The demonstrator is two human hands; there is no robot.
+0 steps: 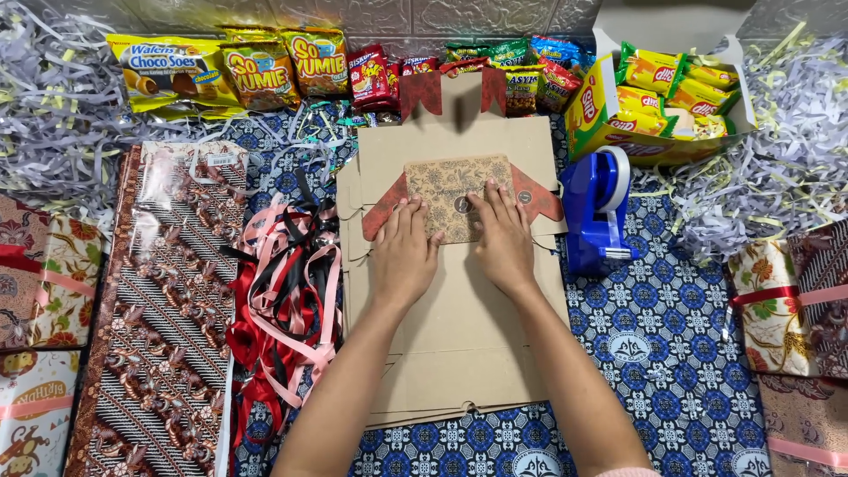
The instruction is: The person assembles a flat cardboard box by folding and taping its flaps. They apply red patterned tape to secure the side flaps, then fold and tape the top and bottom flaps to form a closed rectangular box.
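Two hands lay flat on the work, palms down, fingers together and pressing, neither one grasping. The blue batik cloth (671, 344) covered the surface. On it lay the stack of flat brown cardboard (459, 353), taken here as the landmark. Left of the stack lay a long sheet of batik wrap (159, 309), and between the two a heap of red, pink and black ribbons (287, 291). Right of the stack's far corner stood a blue tape dispenser (599, 208); beyond that, an open carton of yellow and green packets (658, 97). Snack bags (265, 66) lined the wall behind the stack.

On the stack's far half sat a smaller patterned box blank (455, 190) with red side flaps. The left hand (404, 252) pressed its near left corner, the right hand (502, 238) its near right edge.

Judgement: the step in hand was creasing or flattening the blank against the stack. The next move would call for even pressure along the fold and a grip shifted to the red flaps without skewing the blank.
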